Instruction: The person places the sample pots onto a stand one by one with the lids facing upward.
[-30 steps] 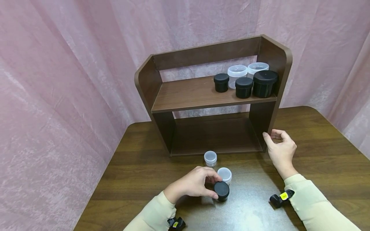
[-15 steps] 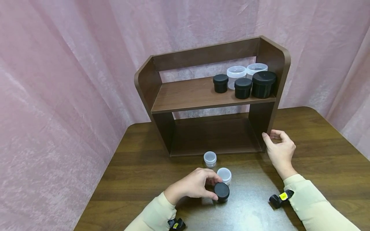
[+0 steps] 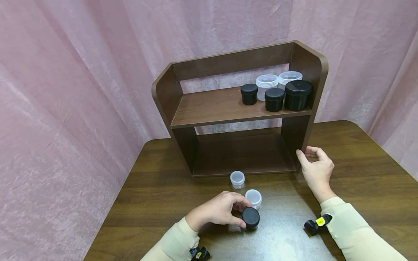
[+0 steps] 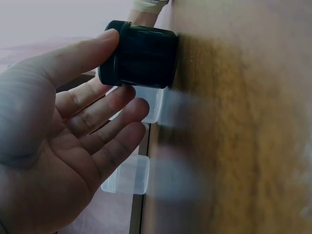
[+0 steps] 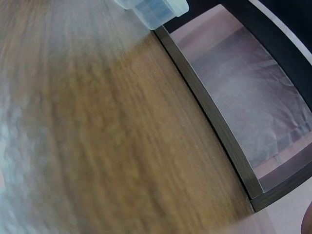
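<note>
A person's left hand [image 3: 217, 210] curls thumb and fingers around a small black jar [image 3: 250, 218] standing on the table [image 3: 156, 195], just in front of two small clear lidded jars [image 3: 253, 198]. The right hand [image 3: 316, 170], loosely curled and holding nothing, rests beside the wooden shelf [image 3: 295, 134]. Five jars [image 3: 275, 99] stand on its upper board; their contents cannot be made out.
</note>
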A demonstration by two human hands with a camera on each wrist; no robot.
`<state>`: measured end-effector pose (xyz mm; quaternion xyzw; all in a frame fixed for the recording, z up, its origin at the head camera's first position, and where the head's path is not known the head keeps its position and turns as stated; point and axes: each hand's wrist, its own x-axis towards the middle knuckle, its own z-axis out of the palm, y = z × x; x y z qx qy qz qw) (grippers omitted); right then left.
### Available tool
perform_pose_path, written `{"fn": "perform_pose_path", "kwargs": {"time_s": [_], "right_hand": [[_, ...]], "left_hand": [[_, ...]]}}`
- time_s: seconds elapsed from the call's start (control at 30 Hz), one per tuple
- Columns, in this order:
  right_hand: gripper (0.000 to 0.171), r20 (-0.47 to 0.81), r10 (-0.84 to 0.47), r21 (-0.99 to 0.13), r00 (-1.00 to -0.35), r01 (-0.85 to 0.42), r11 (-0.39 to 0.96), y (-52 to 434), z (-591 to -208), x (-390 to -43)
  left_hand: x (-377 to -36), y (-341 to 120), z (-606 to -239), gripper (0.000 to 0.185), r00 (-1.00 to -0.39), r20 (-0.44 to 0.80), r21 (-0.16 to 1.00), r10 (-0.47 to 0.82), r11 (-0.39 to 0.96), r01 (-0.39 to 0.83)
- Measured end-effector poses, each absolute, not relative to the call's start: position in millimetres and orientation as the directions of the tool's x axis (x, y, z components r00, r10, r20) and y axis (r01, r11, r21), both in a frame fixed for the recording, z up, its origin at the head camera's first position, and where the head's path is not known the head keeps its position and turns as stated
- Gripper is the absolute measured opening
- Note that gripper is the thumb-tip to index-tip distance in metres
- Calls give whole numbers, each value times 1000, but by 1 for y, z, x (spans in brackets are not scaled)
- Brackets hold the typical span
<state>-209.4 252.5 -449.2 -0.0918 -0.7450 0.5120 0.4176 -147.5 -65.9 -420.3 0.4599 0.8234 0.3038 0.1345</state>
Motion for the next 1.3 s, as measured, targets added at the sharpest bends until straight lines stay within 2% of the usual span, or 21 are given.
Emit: {"fn": "perform_pose_path", "kwargs": {"time_s": [0.77, 1.3], "right_hand": [[28, 511, 556, -848, -655, -277, 453, 251, -448, -207], [25, 531, 561, -838, -635, -295, 459, 252, -449, -209]], "left_hand": [[-152, -77, -415, 43, -579, 72, 659, 812, 397, 639], [-155, -82, -408, 41, -612, 69, 716, 788, 389, 580]]}}
